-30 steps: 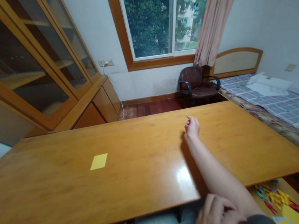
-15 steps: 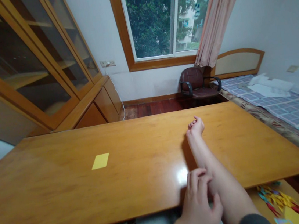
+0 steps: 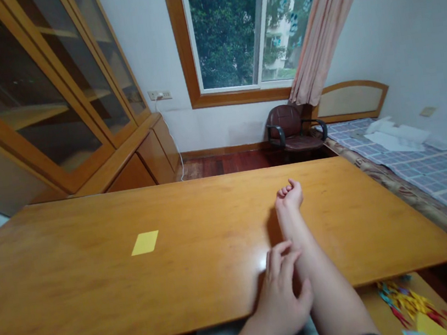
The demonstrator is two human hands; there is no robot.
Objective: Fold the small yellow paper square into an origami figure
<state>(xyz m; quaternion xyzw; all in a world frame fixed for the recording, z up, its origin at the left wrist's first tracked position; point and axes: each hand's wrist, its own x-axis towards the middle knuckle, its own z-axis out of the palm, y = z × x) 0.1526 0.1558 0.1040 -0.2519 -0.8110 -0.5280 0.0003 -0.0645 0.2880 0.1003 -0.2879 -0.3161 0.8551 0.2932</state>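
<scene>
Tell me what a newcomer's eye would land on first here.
Probably the right forearm, stretched over the wooden table, with the right hand curled and the left hand at the forearm. Next, the yellow square on the tabletop, left of both arms. Then the colourful pile at lower right, past the table's near edge.

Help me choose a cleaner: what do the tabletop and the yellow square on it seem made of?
The tabletop looks like glossily varnished wood or veneer, given its faint grain and bright reflection. The yellow square is probably matt paper: flat, thin-looking, evenly coloured.
</scene>
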